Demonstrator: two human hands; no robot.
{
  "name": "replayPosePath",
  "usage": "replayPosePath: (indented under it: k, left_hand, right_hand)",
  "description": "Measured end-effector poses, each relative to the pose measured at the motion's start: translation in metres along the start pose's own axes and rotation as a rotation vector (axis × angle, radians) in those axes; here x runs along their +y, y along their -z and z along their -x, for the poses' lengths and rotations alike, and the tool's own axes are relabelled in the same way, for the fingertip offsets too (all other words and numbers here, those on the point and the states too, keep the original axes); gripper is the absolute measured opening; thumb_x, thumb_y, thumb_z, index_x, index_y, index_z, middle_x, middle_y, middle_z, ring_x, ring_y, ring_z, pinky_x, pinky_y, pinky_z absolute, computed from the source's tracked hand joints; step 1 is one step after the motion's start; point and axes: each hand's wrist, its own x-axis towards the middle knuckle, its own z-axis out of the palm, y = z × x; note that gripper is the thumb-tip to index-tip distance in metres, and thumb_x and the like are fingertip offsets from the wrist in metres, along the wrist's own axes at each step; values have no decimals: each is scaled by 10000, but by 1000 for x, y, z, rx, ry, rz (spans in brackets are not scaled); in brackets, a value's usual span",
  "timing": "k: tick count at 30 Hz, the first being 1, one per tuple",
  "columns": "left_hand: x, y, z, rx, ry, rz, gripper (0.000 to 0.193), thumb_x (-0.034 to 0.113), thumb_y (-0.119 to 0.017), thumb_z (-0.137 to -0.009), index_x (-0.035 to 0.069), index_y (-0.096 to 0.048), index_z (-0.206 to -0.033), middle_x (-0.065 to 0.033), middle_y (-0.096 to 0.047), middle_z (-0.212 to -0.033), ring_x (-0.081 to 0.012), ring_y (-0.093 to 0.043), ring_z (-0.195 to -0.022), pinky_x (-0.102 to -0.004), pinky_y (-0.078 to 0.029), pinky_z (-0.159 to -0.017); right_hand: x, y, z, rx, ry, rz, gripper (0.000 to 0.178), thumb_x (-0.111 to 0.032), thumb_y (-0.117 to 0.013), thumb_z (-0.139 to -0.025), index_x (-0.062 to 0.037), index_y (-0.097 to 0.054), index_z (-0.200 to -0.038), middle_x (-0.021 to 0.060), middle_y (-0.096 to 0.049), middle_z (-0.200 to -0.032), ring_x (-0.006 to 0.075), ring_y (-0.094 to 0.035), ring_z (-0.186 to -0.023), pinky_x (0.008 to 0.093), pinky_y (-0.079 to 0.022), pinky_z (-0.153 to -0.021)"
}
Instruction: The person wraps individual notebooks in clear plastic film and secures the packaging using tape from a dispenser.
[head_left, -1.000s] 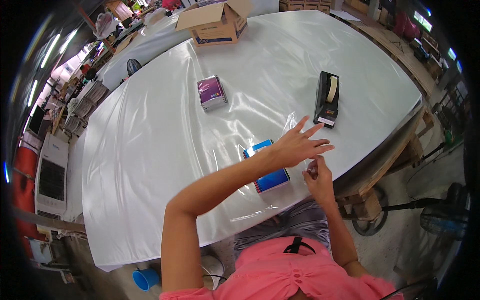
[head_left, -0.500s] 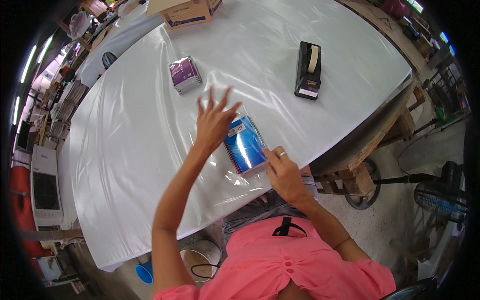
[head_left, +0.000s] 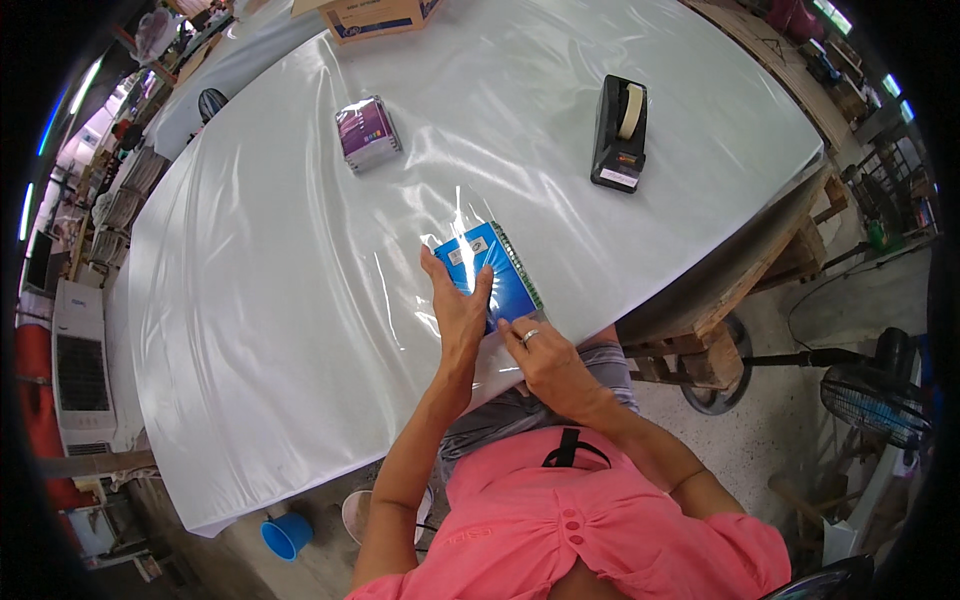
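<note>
A blue box (head_left: pixel 492 268) in clear plastic wrap lies near the front edge of the white table (head_left: pixel 250 300). My left hand (head_left: pixel 458 305) presses flat on the box's near left side, fingers spread. Just below it, my right hand (head_left: pixel 545 360), with a ring on one finger, pinches the wrap at the box's near edge. A sheet of clear film spreads around the box.
A black tape dispenser (head_left: pixel 620 135) stands at the right back. A purple wrapped box (head_left: pixel 367 132) lies at the middle back, a cardboard carton (head_left: pixel 378 15) beyond it. A wooden pallet stack (head_left: pixel 700 350), a fan (head_left: pixel 880 395) and a blue cup (head_left: pixel 287 534) are on the floor.
My left hand came down from above the box and now lies flat on it. My right hand stays at the box's near edge. The view shifted closer.
</note>
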Motion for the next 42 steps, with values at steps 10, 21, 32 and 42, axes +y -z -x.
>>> replayPosePath:
  k: [10,21,32,42]
  left_hand:
    - [-4,2,2,-8,-62,-71,857,226,-633,-891,-81,-95,-1483,-283,-109,-1565,-399,-178,-1448,-393,-187,-1169]
    - [-9,4,2,16,-67,64,861,179,-657,-865,-63,-112,-1487,-260,-221,-1534,-362,-309,-1397,-361,-258,-1134]
    - [-3,3,4,9,-48,144,905,154,-656,-859,-9,-52,-1513,-298,-396,-1413,-326,-537,-1196,-352,-411,-1012]
    - [-13,-1,-2,48,-109,94,938,180,-679,-869,-1,-27,-1518,-203,-528,-1291,-228,-569,-1103,-305,-458,-944]
  right_hand:
    - [74,40,-31,191,-198,-475,215,37,-677,-814,-40,-711,-1012,83,-652,-1006,237,-643,-917,310,-522,-773]
    - [39,22,-17,-208,226,-425,126,-43,-641,-764,-55,-667,-888,101,-639,-918,294,-630,-849,390,-515,-778]
    - [6,-17,3,-196,13,23,223,-90,-563,-823,19,-613,-1010,145,-594,-1070,271,-567,-982,380,-457,-894]
    - [9,-24,2,-117,-13,39,194,-75,-561,-842,-1,-571,-1021,139,-579,-968,296,-579,-937,397,-462,-817]
